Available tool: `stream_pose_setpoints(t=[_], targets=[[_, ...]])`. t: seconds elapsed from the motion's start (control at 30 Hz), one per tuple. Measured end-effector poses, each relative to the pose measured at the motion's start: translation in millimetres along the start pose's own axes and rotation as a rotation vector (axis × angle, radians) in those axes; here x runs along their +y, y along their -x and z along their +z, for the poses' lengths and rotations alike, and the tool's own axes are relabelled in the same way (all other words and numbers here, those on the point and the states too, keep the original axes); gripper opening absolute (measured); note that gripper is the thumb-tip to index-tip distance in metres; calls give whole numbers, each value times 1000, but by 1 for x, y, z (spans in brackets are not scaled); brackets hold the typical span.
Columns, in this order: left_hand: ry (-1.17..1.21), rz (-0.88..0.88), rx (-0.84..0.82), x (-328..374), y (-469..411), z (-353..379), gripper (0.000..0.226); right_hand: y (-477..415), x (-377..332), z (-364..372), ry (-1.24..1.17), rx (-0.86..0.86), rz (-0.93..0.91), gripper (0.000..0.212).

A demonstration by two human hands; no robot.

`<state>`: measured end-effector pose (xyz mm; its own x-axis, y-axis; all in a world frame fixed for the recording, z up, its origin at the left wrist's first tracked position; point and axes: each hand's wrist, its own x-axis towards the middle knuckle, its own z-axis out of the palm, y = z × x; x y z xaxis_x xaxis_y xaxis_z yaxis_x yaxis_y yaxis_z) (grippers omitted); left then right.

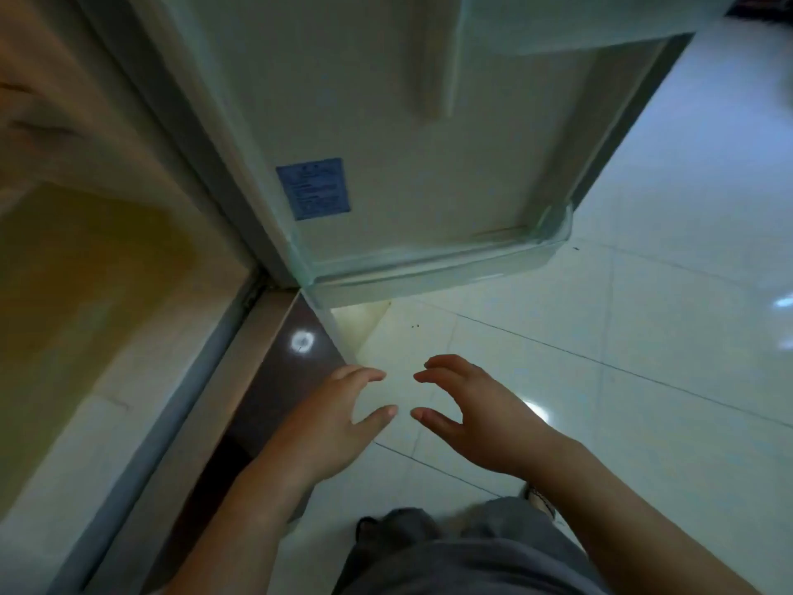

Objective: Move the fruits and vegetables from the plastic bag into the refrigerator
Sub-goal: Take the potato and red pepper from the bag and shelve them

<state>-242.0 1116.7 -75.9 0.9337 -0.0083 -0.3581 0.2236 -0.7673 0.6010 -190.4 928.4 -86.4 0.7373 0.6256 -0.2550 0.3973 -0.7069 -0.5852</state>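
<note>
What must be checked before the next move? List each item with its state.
1. Refrigerator door swung open: ok.
2. Left hand empty, fingers relaxed: ok.
3. Right hand empty, fingers relaxed: ok.
4. Plastic bag in view and within reach: not ok, none visible.
5. Room inside the refrigerator: cannot tell, its interior is not plainly shown.

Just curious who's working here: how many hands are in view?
2. The left hand is by the dark threshold strip; the right hand is beside it, over the pale floor tiles. Both are empty.
</note>
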Motion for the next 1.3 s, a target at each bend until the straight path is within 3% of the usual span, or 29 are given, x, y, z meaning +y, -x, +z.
stream_pose_setpoints(t=[0.4,0.53,0.83,1.1,1.3], targets=[[-173,266,-183,277,-171,156,49,122,262,-170,73,138,311,45],[-287,254,-139,347,-215,177,51,124,314,-221,50,173,307,42],[-298,93,64,359,-335,126,44,-13,389,-313,42,104,122,40],[-232,66,165,399,-479,73,41,-144,441,-432,127,78,51,40],[-133,-145,280,377,-539,25,37,-279,453,-456,123,-2,-79,40]])
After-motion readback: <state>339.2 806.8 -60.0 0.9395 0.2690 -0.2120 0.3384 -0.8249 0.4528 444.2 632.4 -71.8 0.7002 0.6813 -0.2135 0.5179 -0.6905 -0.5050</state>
